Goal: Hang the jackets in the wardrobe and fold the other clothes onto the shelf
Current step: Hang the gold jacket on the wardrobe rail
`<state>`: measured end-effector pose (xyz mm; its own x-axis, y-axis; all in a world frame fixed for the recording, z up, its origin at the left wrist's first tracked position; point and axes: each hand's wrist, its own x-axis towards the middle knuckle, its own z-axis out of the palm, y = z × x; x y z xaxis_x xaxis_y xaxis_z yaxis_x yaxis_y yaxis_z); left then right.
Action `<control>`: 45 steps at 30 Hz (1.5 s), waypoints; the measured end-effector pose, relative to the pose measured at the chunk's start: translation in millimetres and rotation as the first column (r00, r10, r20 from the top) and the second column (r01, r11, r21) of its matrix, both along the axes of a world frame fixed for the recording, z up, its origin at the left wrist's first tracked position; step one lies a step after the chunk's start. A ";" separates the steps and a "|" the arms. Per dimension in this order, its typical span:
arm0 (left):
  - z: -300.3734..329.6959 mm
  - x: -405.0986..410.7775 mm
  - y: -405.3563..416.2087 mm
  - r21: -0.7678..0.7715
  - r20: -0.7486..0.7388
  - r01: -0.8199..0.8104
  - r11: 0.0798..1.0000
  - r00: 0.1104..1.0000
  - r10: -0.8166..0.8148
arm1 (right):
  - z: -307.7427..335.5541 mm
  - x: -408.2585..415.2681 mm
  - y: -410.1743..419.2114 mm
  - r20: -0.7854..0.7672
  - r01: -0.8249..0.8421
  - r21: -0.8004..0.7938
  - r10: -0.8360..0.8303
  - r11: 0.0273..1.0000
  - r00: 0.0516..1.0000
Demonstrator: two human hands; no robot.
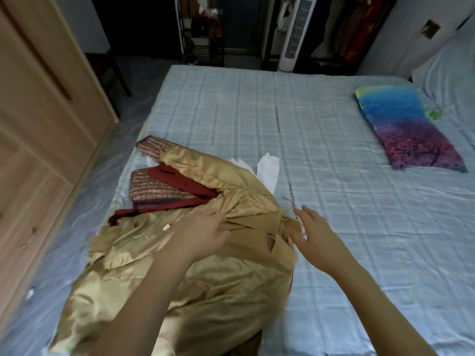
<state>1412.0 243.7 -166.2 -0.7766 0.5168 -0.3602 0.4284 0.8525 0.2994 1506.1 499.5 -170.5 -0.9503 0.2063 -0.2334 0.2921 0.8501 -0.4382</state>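
Note:
A jacket point(205, 281) with shiny gold lining turned outward lies spread on the bed's near left part. Its dark red cloth and embroidered cuffs point(159, 187) show at the far left side. A white garment point(268, 169) peeks out from under its far edge. My left hand point(203, 233) rests flat on the gold lining near the collar, fingers spread. My right hand point(312, 231) hovers at the jacket's right edge beside loose red threads, fingers apart and holding nothing.
The bed point(321, 150) has a pale blue checked sheet. A blue and purple pillow point(406, 127) lies at the far right. A wooden wardrobe point(43, 119) stands at the left. A white tower fan point(295, 34) and a clothes rack stand beyond the bed.

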 end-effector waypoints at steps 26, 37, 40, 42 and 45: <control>-61.5 -49.7 94.7 0.017 0.038 -0.019 1.000 0.999 0.018 | -116.7 -60.0 58.0 0.089 0.007 0.006 -0.007 1.000 0.996; -80.4 -70.4 98.6 0.002 0.032 0.014 1.000 0.999 -0.014 | -186.2 -61.1 50.7 0.263 -0.002 0.067 -0.016 0.998 0.965; -84.2 -75.1 100.9 0.005 0.035 0.021 1.000 0.999 -0.022 | -202.0 -61.5 52.0 0.339 0.000 0.124 -0.042 0.992 0.940; -86.5 -78.1 102.4 0.001 0.039 0.035 0.999 0.999 -0.035 | -210.0 -60.0 51.3 0.382 0.006 0.152 -0.065 0.988 0.922; -87.9 -82.2 103.9 0.006 0.042 0.046 0.999 0.998 -0.046 | -223.8 -52.6 49.4 0.411 0.044 0.176 -0.114 0.983 0.905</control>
